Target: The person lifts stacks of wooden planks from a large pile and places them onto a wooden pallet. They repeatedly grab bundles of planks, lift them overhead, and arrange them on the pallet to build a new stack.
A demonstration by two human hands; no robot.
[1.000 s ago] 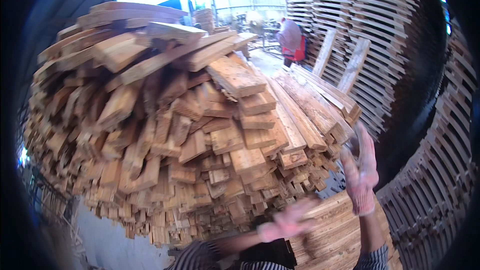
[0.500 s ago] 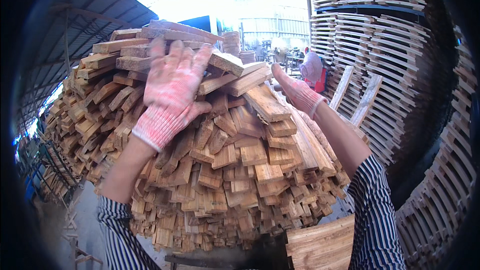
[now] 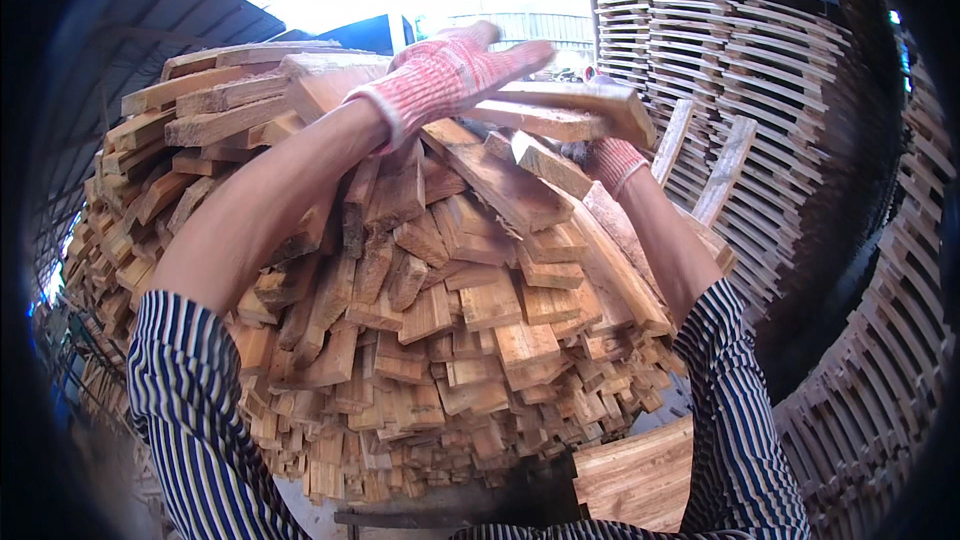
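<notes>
One big pile of sawn wood (image 3: 460, 380) fills most of my view. Two boards (image 3: 575, 97) sit at its upper right. I have the left hand (image 3: 440, 75) splayed wide, fingers stretched over the boards' left part, contact unclear. The right hand (image 3: 612, 160) is under their right end; fingers mostly hidden, can't tell its grip.

Timber workshop; heaped planks (image 3: 427, 312), stacked slats (image 3: 690, 48)

2 arms (image 3: 272, 202) reach forward, left hand (image 3: 440, 78) with fingers (image 3: 520, 58) outstretched, right hand (image 3: 612, 162) partly hidden.
</notes>
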